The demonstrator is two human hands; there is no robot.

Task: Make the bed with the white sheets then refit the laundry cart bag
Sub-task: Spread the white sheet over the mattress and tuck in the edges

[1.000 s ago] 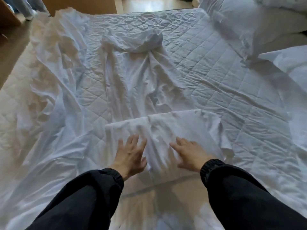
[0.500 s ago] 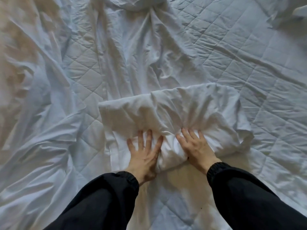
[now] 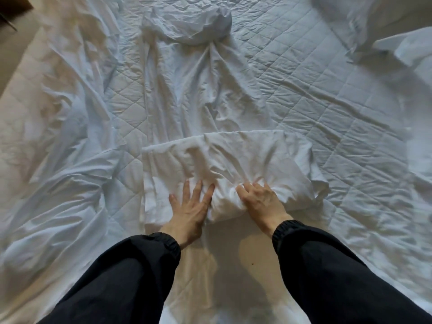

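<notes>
Presently, the fingers (image 3: pixel 198 191) of the left hand (image 3: pixel 189 211) lie straight and spread, flat upon the near edge of the folded sheet (image 3: pixel 233 157), holding nothing; in my judgement they pin the layers so that the pack does not slide. The fingers (image 3: pixel 243 191) of the right hand (image 3: pixel 263 203) are bent, tips sunk in the cloth, with creases running out from them; they appear to grip a bunch of the top layer, probably to lift or peel it open. The hands lie side by side, close but apart, on the pack's near half; black sleeves (image 3: pixel 131 277) reach in from the bottom of the view.

The folded sheet lies across the middle of the bed, on the quilted pad (image 3: pixel 327 101); a narrower, creased strip (image 3: pixel 187 90) of white cloth runs from its far edge up the bed to a bunched end (image 3: pixel 187 24); whether strip and pack are one piece cannot be told. More loose cloth (image 3: pixel 58 148) lies rumpled along the left side; a pillow (image 3: pixel 385 12) sits at the far right corner.

Assessment: spreading is at an early stage; the pad shows bare over much of the right side; nothing looks tucked. The laundry cart is not in view. Risk: pulling one layer alone may drag the pack askew.
</notes>
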